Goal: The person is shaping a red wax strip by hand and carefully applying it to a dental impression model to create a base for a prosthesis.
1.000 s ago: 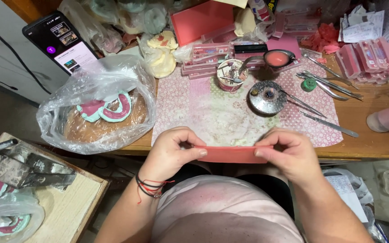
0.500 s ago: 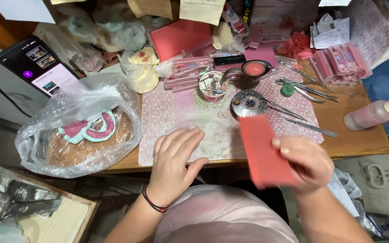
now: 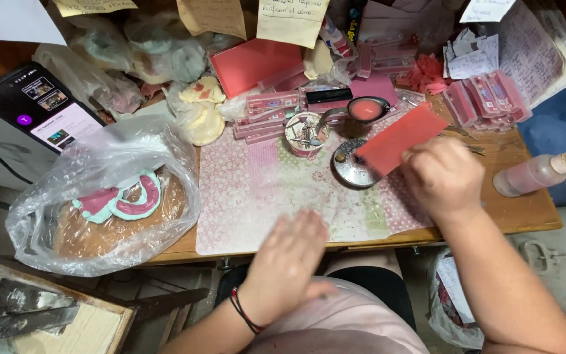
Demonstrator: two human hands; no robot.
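The right hand (image 3: pixel 443 176) is raised over the far right part of the patterned mat (image 3: pixel 263 196), back of the hand up, knuckles bent, fingers curled shut in a pinch on the near corner of a red sheet (image 3: pixel 401 137). Its bare forearm runs back from the wrist toward the lower right, well off the mat's near right corner. The left hand (image 3: pixel 289 262) hangs over the mat's near edge, close to its middle, palm down, fingers straight and held together, pointing away from the body and holding nothing; it is blurred. A dark band circles the left wrist, and that forearm slants down to the left.
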